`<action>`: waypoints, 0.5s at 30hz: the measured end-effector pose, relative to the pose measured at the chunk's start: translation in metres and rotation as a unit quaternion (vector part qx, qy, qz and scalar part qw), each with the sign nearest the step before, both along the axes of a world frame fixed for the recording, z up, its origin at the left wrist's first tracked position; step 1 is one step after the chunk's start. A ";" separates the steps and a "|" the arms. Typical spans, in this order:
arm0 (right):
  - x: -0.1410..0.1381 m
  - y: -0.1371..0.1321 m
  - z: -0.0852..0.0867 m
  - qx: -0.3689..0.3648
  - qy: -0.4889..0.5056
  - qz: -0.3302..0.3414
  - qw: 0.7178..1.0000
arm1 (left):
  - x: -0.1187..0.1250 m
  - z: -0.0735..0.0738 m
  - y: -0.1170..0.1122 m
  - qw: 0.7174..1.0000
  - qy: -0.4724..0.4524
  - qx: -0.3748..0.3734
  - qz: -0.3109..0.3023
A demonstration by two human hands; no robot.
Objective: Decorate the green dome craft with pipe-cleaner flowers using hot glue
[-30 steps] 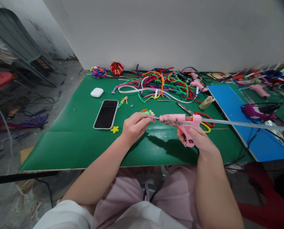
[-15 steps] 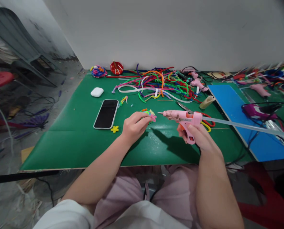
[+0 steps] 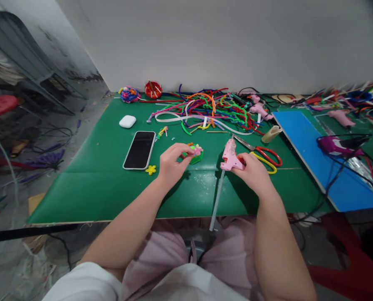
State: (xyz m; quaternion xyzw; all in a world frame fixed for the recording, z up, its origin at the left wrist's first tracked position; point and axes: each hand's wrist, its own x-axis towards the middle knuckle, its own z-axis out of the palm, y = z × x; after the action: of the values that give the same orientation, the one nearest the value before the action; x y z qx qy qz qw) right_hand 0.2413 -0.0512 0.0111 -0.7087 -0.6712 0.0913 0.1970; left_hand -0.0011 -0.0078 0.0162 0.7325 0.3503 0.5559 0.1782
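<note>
My left hand (image 3: pixel 175 162) is closed in a pinch over a small pink pipe-cleaner flower (image 3: pixel 198 150). That flower sits at a green round piece (image 3: pixel 198 159) carrying yellow and orange bits, partly hidden by the fingers. My right hand (image 3: pixel 254 172) grips the handle of a pink hot glue gun (image 3: pixel 229 155). Its nozzle faces away from me, and a long translucent glue stick (image 3: pixel 217 200) runs back from it past the table's front edge. Scissors (image 3: pixel 264 155) with red and yellow handles lie just beyond my right hand. A yellow flower (image 3: pixel 150 169) rests left of my left hand.
A phone (image 3: pixel 139 150) and a white earbud case (image 3: pixel 127 121) lie on the left of the green table (image 3: pixel 89 184). Tangled colourful pipe cleaners (image 3: pixel 205 108) spread along the back. At right are a bamboo piece (image 3: pixel 272 134), a blue board (image 3: pixel 324 163) and a purple tool (image 3: pixel 337 148) with cords.
My right hand has turned the glue gun from pointing left to pointing away, lower on the table side, uncovering the scissors. My left hand has shifted slightly left, still pinching the pink flower.
</note>
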 end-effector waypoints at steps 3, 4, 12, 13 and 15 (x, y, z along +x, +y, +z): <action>0.007 0.002 -0.012 -0.020 -0.040 0.006 0.999 | 0.000 0.002 0.000 0.998 -0.008 -0.065 0.021; 0.009 0.002 -0.016 -0.024 -0.046 0.010 0.999 | 0.000 0.002 0.000 0.995 -0.014 -0.092 0.028; -0.004 -0.001 0.002 0.135 0.027 0.036 0.990 | 0.000 0.003 0.005 0.959 -0.104 -0.264 -0.019; -0.015 0.001 0.009 0.158 0.062 0.048 0.984 | 0.000 0.003 0.006 0.954 -0.105 -0.277 -0.036; -0.039 0.008 0.020 0.160 0.131 0.111 0.972 | 0.001 0.003 0.007 0.947 -0.104 -0.295 -0.067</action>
State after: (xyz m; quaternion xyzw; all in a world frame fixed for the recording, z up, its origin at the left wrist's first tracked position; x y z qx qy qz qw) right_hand 0.2026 -0.0436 0.0314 -0.5705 -0.7202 0.0957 0.3829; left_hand -0.0006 -0.0007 0.0189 0.6068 0.4285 0.4878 0.4584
